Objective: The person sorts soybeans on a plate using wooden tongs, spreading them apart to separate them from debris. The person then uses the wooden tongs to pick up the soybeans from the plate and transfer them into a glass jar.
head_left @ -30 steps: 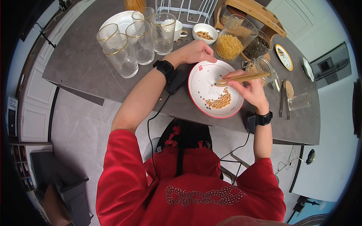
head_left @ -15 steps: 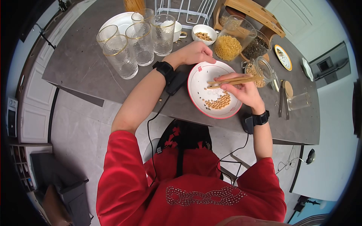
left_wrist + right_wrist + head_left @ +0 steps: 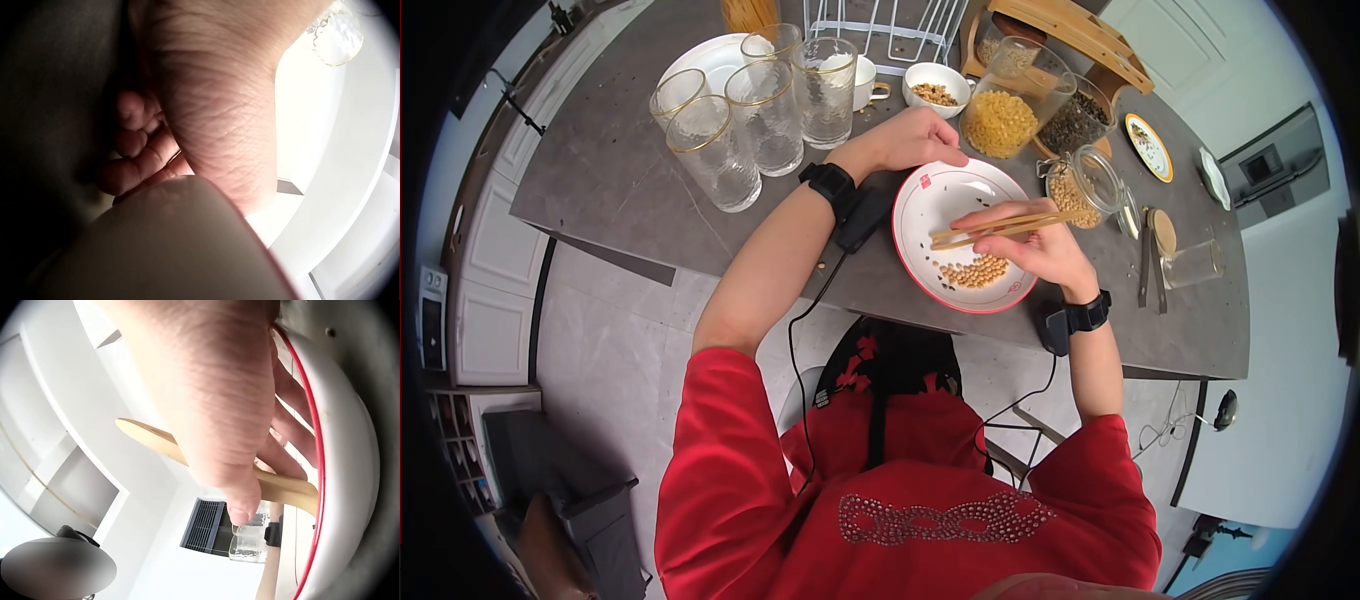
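A white bowl [image 3: 915, 215] with a red rim holds a heap of pale round beans [image 3: 975, 271] and a few small dark seeds. My left hand [image 3: 915, 140] grips its far-left rim, fingers curled down outside the wall in the left wrist view; the thumb is hidden there. With my right hand [image 3: 1040, 243] I hold wooden tongs [image 3: 965, 238], thumb on the near side. Their tips reach low over the middle of the bowl, just beyond the beans. In the right wrist view the tongs [image 3: 287, 489] cross behind the red rim.
Several gold-rimmed glasses [image 3: 765, 118] stand left of my left hand. Beyond the bowl are a small bowl of nuts [image 3: 935, 92], a jar of yellow pasta [image 3: 1000, 125] and a jar of dark seeds [image 3: 1075, 125]. An open bean jar [image 3: 1080, 188] lies at the right.
My right hand and the tongs have moved left and slightly nearer to me, the tips going from the bowl's right half to over its middle. The left hand keeps its place at the rim.
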A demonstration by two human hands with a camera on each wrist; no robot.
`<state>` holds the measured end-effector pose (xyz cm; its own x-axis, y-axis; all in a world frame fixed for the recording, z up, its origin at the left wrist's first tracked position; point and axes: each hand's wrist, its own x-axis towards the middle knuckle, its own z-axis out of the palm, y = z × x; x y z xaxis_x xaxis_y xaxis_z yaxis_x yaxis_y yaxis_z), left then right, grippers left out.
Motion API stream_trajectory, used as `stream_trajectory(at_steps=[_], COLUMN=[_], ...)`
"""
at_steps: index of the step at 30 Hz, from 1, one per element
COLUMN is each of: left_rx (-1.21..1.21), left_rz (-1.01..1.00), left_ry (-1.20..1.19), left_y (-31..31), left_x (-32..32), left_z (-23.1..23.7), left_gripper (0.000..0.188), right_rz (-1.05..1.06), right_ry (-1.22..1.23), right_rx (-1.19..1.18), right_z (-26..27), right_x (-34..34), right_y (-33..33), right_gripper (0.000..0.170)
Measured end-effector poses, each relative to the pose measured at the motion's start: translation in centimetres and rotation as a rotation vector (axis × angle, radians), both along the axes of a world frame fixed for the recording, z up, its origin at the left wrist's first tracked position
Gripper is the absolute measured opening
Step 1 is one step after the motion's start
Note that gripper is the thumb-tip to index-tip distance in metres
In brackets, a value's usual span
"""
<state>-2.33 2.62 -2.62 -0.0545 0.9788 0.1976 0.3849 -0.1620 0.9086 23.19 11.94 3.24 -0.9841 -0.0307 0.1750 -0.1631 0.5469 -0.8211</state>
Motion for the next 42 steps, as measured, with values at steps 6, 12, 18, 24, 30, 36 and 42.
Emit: stream_trajectory(at_steps=[6, 12, 18, 24, 30, 36, 42], left_rx=[-0.013, -0.045, -0.005, -0.016, -0.041, -0.014, 0.000], left_rz=[0.003, 0.012, -0.005, 0.000, -0.015, -0.015, -0.002], left_ry=[-0.007, -0.048, -0.030, -0.032, -0.064, -0.054, -0.048], left_y=[-0.4, -0.6, -0.5, -0.4, -0.5, -0.5, -0.5], left_x=[0.6, 0.6, 0.5, 0.2, 0.5, 0.5, 0.5], left_z=[0.2, 0.2, -0.1, 0.2, 0.3, 0.1, -0.1], left_gripper=[0.026, 0.026, 0.026, 0.026, 0.026, 0.026, 0.026], right_rz=[-0.084, -0.544, -1.076, -0.682, -0.338, -0.318, -0.320], right_ry=[0.065, 0.423, 0.782, 0.579, 0.286, 0.196, 0.201], right_rx=[0.068, -0.012, 0.320, -0.005, 0.428, 0.417, 0.447], right_z=[-0.3, 0.1, 2.6, 1.9, 2.0, 1.7, 0.5], right_x=[0.2, 1.2, 3.3, 3.0, 1.6, 1.2, 1.0], right_y=[-0.2, 2.1, 6.5, 5.0, 0.9, 0.7, 1.4], right_gripper=[0.016, 0.015, 0.025, 0.021, 0.010, 0.014, 0.017])
